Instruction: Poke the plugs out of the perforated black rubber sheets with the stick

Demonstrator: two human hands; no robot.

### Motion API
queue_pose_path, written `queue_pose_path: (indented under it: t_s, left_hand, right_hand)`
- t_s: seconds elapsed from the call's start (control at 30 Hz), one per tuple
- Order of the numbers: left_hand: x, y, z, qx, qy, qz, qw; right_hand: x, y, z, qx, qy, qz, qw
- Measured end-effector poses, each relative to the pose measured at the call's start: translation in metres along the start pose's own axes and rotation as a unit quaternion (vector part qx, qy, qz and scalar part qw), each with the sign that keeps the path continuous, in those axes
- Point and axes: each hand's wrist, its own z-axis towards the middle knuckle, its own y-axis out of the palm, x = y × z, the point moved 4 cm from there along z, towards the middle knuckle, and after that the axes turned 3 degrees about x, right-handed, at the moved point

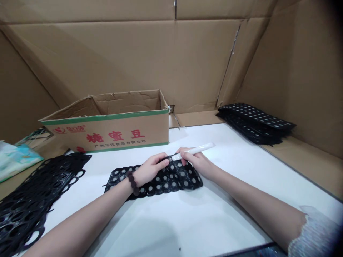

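On the white table lies a black sheet (pixel 166 186) patterned with rows of pale round dots. My left hand (pixel 151 167), with a dark beaded band at its wrist, pinches the far edge of this sheet between thumb and fingers. A slim white pen-like tool (pixel 199 148) is gripped in my right hand (pixel 197 162). Its tip points left and meets the sheet's far edge, close to my left thumb. Whether the tip is a blade or a point is too small to tell.
Black netting with round holes (pixel 34 189) is heaped at the left. Behind stands an open cardboard box (pixel 107 132) with red lettering. Dotted black sheets (pixel 254 121) are stacked at the back right. A blue-green plastic packet (pixel 18 160) lies far left. Cardboard walls enclose the white tabletop (pixel 214 221).
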Motion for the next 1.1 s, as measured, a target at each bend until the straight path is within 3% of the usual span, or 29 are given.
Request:
queue_pose_path:
  t_s: [0.27,0.63,0.9,1.1]
  left_hand:
    - [0.000,-0.001,0.000,-0.001,-0.022,-0.013,1.000]
    - [0.001,0.000,0.000,-0.002,-0.014,-0.009,1.000]
    - [0.003,-0.001,0.000,0.006,-0.012,-0.007,1.000]
    - [0.002,-0.001,0.000,0.004,-0.008,-0.007,1.000]
  right_hand:
    - [0.011,0.002,-0.001,0.020,0.061,0.047,0.997]
    - [0.020,0.005,0.002,0.044,0.123,0.190,0.973]
    - [0.019,0.011,-0.001,0.071,0.209,0.304,0.927]
    - [0.017,0.013,0.001,0.061,0.214,0.394,0.892]
